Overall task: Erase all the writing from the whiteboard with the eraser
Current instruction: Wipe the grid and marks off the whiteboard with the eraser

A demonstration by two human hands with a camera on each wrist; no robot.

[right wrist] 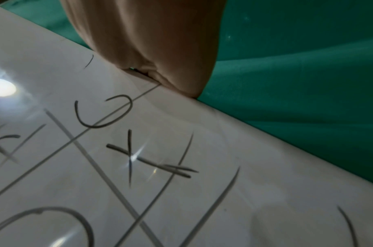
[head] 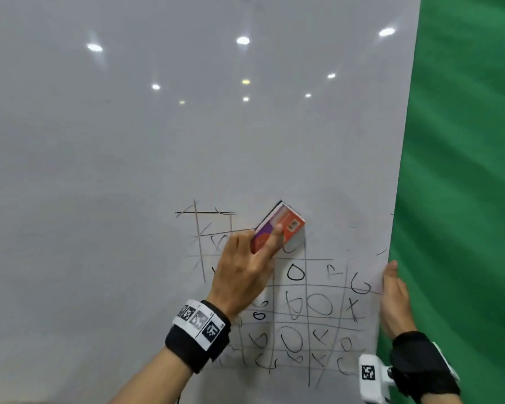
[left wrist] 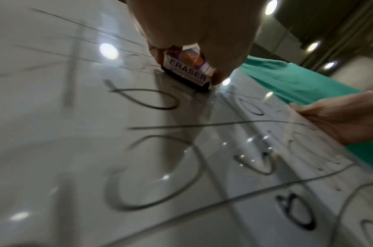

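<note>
L hand (head: 242, 272) grips eraser (head: 283, 225) flat on whiteboard (head: 129, 170), R hand (head: 395, 298) pinches board edge

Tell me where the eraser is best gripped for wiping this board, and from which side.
Grip the eraser across its two long side walls, coming from the printed back face, as the left hand does now. Its dark felt face lies against the whiteboard, so only the back and sides are free; a finger on the back probably adds pressure.
</note>
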